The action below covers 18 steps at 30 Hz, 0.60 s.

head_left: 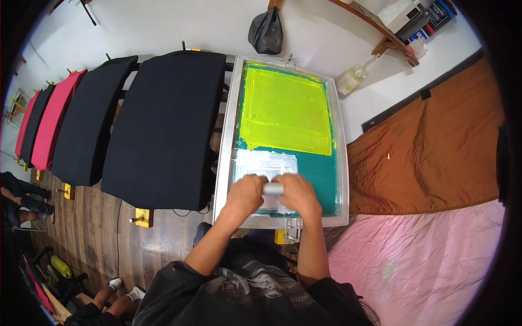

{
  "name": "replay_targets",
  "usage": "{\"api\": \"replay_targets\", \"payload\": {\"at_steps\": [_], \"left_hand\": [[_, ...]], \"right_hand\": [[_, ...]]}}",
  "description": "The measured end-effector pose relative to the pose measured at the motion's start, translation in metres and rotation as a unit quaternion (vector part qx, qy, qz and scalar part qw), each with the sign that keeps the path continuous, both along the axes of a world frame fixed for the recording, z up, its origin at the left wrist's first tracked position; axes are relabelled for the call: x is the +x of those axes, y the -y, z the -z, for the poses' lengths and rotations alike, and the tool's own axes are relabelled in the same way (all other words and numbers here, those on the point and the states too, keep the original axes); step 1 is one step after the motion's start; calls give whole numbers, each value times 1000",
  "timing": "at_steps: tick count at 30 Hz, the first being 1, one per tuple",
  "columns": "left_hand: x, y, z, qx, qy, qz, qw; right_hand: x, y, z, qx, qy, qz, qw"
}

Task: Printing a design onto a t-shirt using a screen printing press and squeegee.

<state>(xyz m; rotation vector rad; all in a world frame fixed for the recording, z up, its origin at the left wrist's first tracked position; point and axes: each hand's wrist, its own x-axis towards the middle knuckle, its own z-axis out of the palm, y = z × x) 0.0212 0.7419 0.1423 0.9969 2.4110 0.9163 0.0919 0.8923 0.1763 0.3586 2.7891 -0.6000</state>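
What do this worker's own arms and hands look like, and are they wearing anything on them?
The left hand and right hand are ungloved, with blurred fingers, so rings can't be ruled out. The forearms are bare, with no watch, cable or marking visible. Loose, plain black sleeves cover the upper arms, part of a black top with a grey print in front.

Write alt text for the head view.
A person's left hand and right hand grip a grey tool over a framed green screen coated yellow-green toward its far end; black boards and pink boards line the left.
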Motion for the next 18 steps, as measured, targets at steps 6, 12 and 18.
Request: {"api": "replay_targets", "payload": {"at_steps": [6, 12, 18], "left_hand": [[-17, -26, 20, 27, -37, -20, 999], [8, -10, 24, 40, -37, -30, 998], [34, 14, 14, -3, -13, 13, 1000]], "right_hand": [[-25, -23, 20, -4, -5, 21, 1000], [4, -17, 36, -11, -64, -13, 998], [37, 9, 22, -26, -16, 0, 1000]]}}
